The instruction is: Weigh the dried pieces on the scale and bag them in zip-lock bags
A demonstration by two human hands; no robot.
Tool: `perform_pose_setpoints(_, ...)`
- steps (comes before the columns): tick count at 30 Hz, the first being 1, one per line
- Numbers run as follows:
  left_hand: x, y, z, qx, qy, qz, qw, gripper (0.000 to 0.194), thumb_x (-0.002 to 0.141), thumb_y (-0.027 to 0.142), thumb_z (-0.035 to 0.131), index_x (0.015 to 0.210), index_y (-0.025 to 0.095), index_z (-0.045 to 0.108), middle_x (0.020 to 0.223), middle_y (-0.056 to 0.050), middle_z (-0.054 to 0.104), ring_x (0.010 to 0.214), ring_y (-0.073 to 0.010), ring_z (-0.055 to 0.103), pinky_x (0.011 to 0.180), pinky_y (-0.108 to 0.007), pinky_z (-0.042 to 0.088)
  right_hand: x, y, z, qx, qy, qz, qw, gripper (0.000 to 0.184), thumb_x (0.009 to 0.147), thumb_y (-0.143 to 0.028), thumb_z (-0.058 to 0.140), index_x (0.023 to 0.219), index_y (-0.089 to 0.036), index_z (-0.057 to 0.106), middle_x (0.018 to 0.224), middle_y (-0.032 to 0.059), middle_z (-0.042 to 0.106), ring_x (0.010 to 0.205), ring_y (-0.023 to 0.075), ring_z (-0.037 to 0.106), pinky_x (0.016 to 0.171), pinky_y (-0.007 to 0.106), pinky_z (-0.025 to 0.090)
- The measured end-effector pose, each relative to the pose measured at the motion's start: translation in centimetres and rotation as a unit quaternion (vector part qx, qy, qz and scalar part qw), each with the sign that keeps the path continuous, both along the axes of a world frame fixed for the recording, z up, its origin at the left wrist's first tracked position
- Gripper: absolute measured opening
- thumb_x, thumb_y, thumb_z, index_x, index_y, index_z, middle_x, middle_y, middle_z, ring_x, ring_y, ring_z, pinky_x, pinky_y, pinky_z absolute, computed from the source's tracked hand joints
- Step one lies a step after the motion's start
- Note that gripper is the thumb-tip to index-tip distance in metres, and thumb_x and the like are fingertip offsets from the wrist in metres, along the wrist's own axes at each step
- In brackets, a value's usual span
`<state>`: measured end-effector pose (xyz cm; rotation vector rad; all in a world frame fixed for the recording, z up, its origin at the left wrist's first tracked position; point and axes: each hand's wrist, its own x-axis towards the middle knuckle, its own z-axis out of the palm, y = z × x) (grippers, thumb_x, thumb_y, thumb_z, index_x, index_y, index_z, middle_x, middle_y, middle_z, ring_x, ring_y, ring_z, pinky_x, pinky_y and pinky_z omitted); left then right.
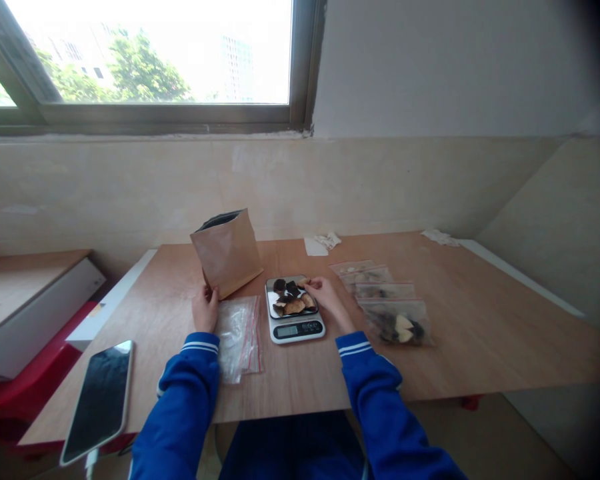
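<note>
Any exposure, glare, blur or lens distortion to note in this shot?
Head view: window blown out to near white; glare on the clear plastic bags; reflections on the phone; dark, blurred patch along the right edge; table looks stretched toward the right; digits on the scale too small to read.

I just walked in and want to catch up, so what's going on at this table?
A person's right hand is at the dried pieces on a small digital scale. The left hand is at the lower corner of an open brown paper bag. Flat clear bags lie left of the scale, filled ones to its right.
</note>
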<state>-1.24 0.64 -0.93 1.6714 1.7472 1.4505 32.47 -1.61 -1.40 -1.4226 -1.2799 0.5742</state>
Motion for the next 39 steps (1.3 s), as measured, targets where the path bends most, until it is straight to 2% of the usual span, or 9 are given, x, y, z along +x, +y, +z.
perform_pose_setpoints(5, 0.5, -0.3, 0.5, -0.015, -0.026, -0.049, 0.998, 0.040, 0.074, 0.047, 0.058, 0.098, 0.015, 0.060, 0.095, -0.011, 0.069, 0.087, -0.0249, 0.067, 0.077, -0.035, 0.052, 0.5, -0.2, 0.7, -0.010, -0.038, -0.003, 0.999, 0.024, 0.078, -0.033, 0.054, 0.081, -0.013, 0.066, 0.077, 0.0074, 0.070, 0.071, 0.0182, 0.064, 0.068, 0.031, 0.050)
perform_pose_setpoints(11, 0.6, -0.6, 0.9, -0.027, -0.042, -0.058, 0.997, 0.043, 0.072, 0.049, 0.061, 0.097, 0.015, 0.061, 0.093, -0.010, 0.069, 0.085, -0.0251, 0.066, 0.076, -0.036, 0.052, 0.8, -0.8, 2.7, 0.013, -0.109, 0.044, 0.993, 0.026, 0.081, -0.018, 0.051, 0.101, -0.016, 0.067, 0.103, 0.0088, 0.068, 0.095, 0.0177, 0.063, 0.088, 0.034, 0.047)
perform_pose_setpoints(18, 0.5, -0.7, 1.0, -0.033, -0.066, -0.065, 0.995, 0.045, 0.069, 0.050, 0.063, 0.098, 0.016, 0.061, 0.093, -0.009, 0.068, 0.085, -0.0241, 0.066, 0.077, -0.035, 0.052, 0.1, -1.2, 4.0, 0.027, -0.171, 0.109, 0.979, 0.026, 0.081, -0.009, 0.051, 0.093, -0.019, 0.072, 0.099, 0.0067, 0.066, 0.098, 0.0164, 0.061, 0.093, 0.033, 0.045)
perform_pose_setpoints(21, 0.5, -0.6, 0.8, -0.032, -0.061, -0.073, 0.995, 0.043, 0.069, 0.048, 0.064, 0.099, 0.017, 0.061, 0.094, -0.008, 0.068, 0.086, -0.0240, 0.065, 0.077, -0.035, 0.052, -0.2, -1.8, 6.4, 0.038, -0.179, 0.113, 0.977, 0.031, 0.084, -0.012, 0.048, 0.105, -0.022, 0.069, 0.106, 0.0060, 0.061, 0.102, 0.0163, 0.058, 0.094, 0.033, 0.044)
perform_pose_setpoints(26, 0.5, -0.6, 0.9, -0.013, -0.054, -0.101, 0.993, 0.035, 0.068, 0.039, 0.061, 0.096, 0.018, 0.062, 0.094, -0.007, 0.069, 0.088, -0.0236, 0.064, 0.078, -0.034, 0.052, -2.4, -4.4, 13.3, 0.132, -0.172, 0.147, 0.965, 0.030, 0.092, -0.021, 0.041, 0.112, -0.024, 0.064, 0.109, 0.0051, 0.058, 0.107, 0.0164, 0.055, 0.097, 0.033, 0.043)
perform_pose_setpoints(29, 0.7, -0.9, 1.3, -0.006, -0.048, -0.108, 0.993, 0.028, 0.067, 0.031, 0.057, 0.091, 0.019, 0.063, 0.095, -0.005, 0.068, 0.090, -0.0229, 0.063, 0.081, -0.033, 0.051, -4.4, -5.8, 16.0, 0.151, -0.211, 0.186, 0.947, 0.030, 0.094, -0.024, 0.040, 0.115, -0.024, 0.062, 0.113, 0.0056, 0.057, 0.110, 0.0169, 0.053, 0.100, 0.034, 0.041)
perform_pose_setpoints(31, 0.8, -1.1, 1.5, -0.007, -0.042, -0.110, 0.993, 0.028, 0.066, 0.029, 0.055, 0.091, 0.019, 0.063, 0.095, -0.005, 0.068, 0.091, -0.0230, 0.063, 0.081, -0.033, 0.050, -5.7, -6.1, 16.4, 0.170, -0.245, 0.192, 0.935, 0.030, 0.095, -0.023, 0.040, 0.116, -0.024, 0.061, 0.118, 0.0070, 0.056, 0.115, 0.0187, 0.050, 0.103, 0.037, 0.039)
perform_pose_setpoints(34, 0.9, -1.2, 1.6, -0.005, -0.038, -0.112, 0.993, 0.031, 0.065, 0.030, 0.055, 0.092, 0.018, 0.064, 0.096, -0.006, 0.069, 0.093, -0.0239, 0.062, 0.080, -0.033, 0.050, -7.2, -5.9, 15.8, 0.193, -0.294, 0.199, 0.915, 0.031, 0.095, -0.021, 0.038, 0.115, -0.020, 0.062, 0.119, 0.0093, 0.058, 0.119, 0.0210, 0.047, 0.106, 0.041, 0.037)
perform_pose_setpoints(39, 1.0, -1.1, 1.5, 0.001, -0.026, -0.105, 0.994, 0.032, 0.067, 0.032, 0.056, 0.095, 0.018, 0.065, 0.098, -0.006, 0.069, 0.094, -0.0240, 0.063, 0.080, -0.033, 0.049, -8.2, -5.5, 14.5, 0.162, -0.350, 0.217, 0.897, 0.030, 0.095, -0.021, 0.038, 0.094, -0.016, 0.068, 0.096, 0.0101, 0.068, 0.098, 0.0220, 0.060, 0.096, 0.039, 0.043)
